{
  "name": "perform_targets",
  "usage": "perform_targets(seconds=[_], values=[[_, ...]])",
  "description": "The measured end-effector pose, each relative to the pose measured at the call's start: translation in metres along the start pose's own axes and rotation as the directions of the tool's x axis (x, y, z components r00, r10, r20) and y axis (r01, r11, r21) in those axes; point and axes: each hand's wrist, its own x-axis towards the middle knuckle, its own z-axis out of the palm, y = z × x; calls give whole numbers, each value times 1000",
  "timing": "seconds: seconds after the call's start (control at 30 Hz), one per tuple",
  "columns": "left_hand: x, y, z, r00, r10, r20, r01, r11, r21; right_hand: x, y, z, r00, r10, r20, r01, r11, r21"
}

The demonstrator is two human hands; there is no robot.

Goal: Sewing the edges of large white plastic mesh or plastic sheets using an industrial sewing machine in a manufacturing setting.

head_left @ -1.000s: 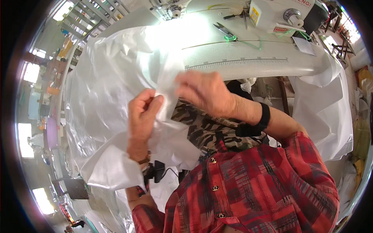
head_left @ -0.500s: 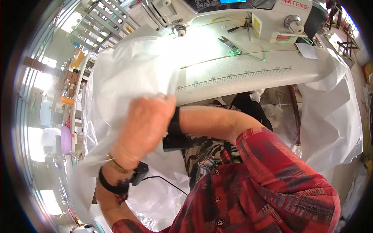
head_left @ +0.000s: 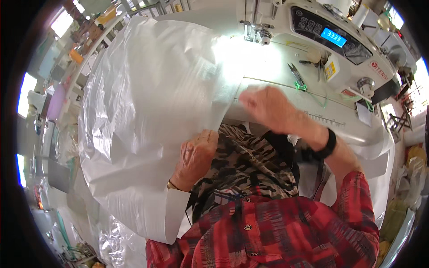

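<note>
A large white plastic sheet (head_left: 147, 102) spreads over the left side and hangs down toward my lap. My left hand (head_left: 199, 154) is closed on its right edge, fingers curled over it. To the right, my right hand (head_left: 270, 109) is raised over the front of the sewing machine bed, its fingers curled in beside the sheet's upper edge. Slight blur hides whether anything is pinched there. The sheet's far part reaches the bright light below the sewing machine head (head_left: 259, 33).
Thread snips (head_left: 297, 77) with green cord lie on the machine bed, near a small screwdriver (head_left: 308, 62). A control panel (head_left: 330, 35) with a lit display is on the machine arm. More white sheeting (head_left: 380, 178) hangs at the right. Shelving and clutter line the left.
My crossed arms have come apart: the right hand has moved right, over the machine bed, while the left hand holds the sheet's edge. The sheet is spread wider, and the view has shifted.
</note>
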Motion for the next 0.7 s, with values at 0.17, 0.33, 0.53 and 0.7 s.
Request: perform_targets(seconds=[0.17, 0.33, 0.53, 0.7], values=[[1, -1, 7, 998, -45, -31, 43, 998, -53, 46, 74, 5, 981, -78, -180, 29, 964, -265], [1, 3, 6, 995, -91, -34, 87, 991, -106, 46, 90, 7, 984, -90, -153, 45, 960, -277], [-1, 2, -1, 991, -102, -81, 89, 985, -147, 41, 39, 7, 988, -152, 9, 152, 982, -111], [6, 0, 3, 994, -75, -80, 61, 985, -163, 44, 43, 7, 972, -221, 82, 228, 970, -88]])
